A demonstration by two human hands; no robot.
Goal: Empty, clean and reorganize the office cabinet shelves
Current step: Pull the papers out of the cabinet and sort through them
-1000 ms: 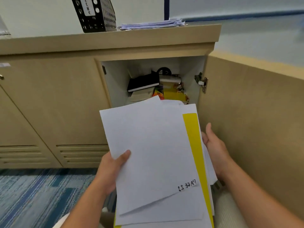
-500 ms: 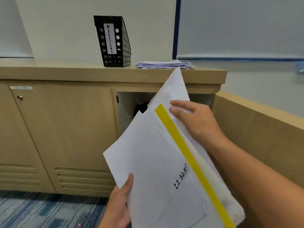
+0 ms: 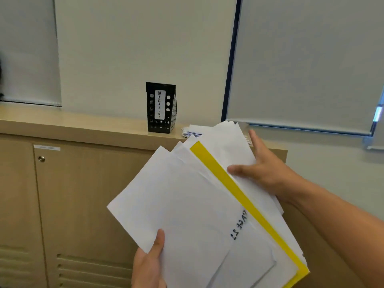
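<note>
Stack of loose papers point(image 3: 187, 204) is up in front of the cabinet, held between both hands and tilted, top edge leaning toward the cabinet top point(image 3: 83, 129). Left hand point(image 3: 148, 265) grips the lower left corner — thumb pressed on the top sheet, fingers hidden under the stack. Right hand point(image 3: 264, 169) is on the upper right edge, thumb lying across the sheets just beside the yellow strip, index finger extended up along the far edge; the other fingers are behind the paper, so the exact grip there is not visible. The hands are well apart, one at each end of the stack. Count: one stack, mostly white sheets fanned at the top, sheet count unreadable; one yellow sheet point(image 3: 239, 196) showing as a long diagonal band near the right side. The top sheet carries handwriting point(image 3: 239, 225), seen reversed through the paper. On the cabinet top: one black perforated file holder point(image 3: 161, 108) with a white label reading MAGAZINE, upright, and one smaller pile of papers point(image 3: 192, 130) just to its right, partly hidden behind the held stack. Cabinet front: one closed door point(image 3: 83, 194) with one round lock point(image 3: 41, 159) and one small label strip above it; louvred vents along the bottom. The cabinet opening is hidden behind the stack — shelves not visible. Behind: two roller blinds on the wall, one at the left, one at the right.
</note>
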